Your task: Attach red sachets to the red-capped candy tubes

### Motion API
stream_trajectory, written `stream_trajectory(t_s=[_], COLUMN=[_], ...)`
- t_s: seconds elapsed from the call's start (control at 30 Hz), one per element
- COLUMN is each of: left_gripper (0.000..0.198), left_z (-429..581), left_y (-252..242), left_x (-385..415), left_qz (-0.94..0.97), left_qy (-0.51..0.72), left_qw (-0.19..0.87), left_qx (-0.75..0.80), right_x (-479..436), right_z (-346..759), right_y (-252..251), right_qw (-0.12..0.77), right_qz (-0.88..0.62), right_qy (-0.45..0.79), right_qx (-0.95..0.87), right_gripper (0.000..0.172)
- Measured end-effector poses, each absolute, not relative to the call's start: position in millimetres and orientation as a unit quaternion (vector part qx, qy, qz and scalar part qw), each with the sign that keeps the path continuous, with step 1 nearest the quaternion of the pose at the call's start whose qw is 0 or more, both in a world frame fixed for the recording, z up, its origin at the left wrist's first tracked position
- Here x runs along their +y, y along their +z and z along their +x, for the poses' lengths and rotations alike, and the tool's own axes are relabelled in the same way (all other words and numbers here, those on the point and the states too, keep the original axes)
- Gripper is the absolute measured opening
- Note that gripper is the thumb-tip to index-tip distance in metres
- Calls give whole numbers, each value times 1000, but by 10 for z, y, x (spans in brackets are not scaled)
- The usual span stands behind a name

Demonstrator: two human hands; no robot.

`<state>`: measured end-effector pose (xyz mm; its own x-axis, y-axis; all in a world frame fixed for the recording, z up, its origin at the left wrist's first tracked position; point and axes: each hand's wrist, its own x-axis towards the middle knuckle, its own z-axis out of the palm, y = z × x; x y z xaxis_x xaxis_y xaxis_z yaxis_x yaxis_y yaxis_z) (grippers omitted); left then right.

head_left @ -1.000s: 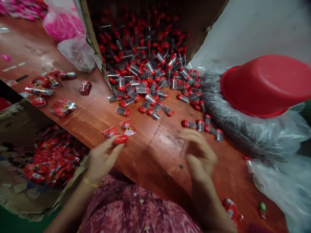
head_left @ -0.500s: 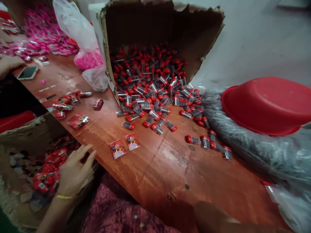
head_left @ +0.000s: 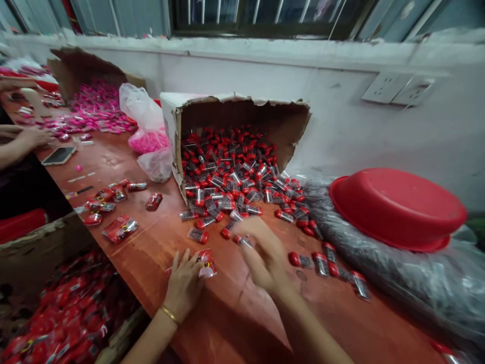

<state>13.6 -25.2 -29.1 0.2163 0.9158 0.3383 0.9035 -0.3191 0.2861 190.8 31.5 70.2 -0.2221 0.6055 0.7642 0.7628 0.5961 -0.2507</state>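
My left hand lies on the table with its fingers stretched out. It covers most of one small red printed packet, and its fingertips touch the edge of another red printed packet. My right hand, blurred by motion, reaches over the front of a heap of clear tubes with red caps. Its thumb and fingers are apart around one red-capped tube on the table. Whether they touch the tube, I cannot tell. The tubes have dark contents and spill from a torn cardboard box lying on its side.
Filled red packets lie at the left, above a box of red packages. A red basin rests on plastic-wrapped dark goods. Another person's hand is near a phone and pink pieces.
My left hand has moved from above the box at the lower left onto the printed packets. My right hand has come forward to the tubes. The view has tilted up, showing wall and window.
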Motion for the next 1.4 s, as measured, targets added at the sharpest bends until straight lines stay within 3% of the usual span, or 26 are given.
stream_trajectory(t_s=[0.1,0.23,0.3,0.77,0.87,1.0,1.23,1.33,1.4], left_gripper=[29,27,27,22,21,20,22,28,35], left_z=[185,236,239,261,266,272,419,461,470], left_y=[-243,-262,-282,-248,-258,-189,3,40,52], left_x=[-224,-180,-169,-148,-164,-223,-468,-575,-618], left_qz=[778,792,792,787,784,751,730,693,622], left_qy=[241,193,183,189,203,273,372,403,425], left_qw=[-9,14,29,109,104,107,108,186,305], left_qx=[580,579,581,577,578,591,563,568,583], right_x=[884,1569,1702,811,551,84,-403,-426,-457], right_z=[1495,1130,1134,2632,2778,2625,1875,1783,1802], right_y=[634,260,78,-217,-202,-109,-13,-26,-43], right_qw=[360,284,249,105,134,262,444,493,510], right_qz=[-446,-502,-511,-496,-520,-556,-524,-500,-502], right_qy=[-29,2,-4,-20,-40,2,389,440,433], right_qx=[-819,-817,-823,-862,-843,-789,-615,-559,-548], right_gripper=[32,51,49,52,51,43,36,30,28])
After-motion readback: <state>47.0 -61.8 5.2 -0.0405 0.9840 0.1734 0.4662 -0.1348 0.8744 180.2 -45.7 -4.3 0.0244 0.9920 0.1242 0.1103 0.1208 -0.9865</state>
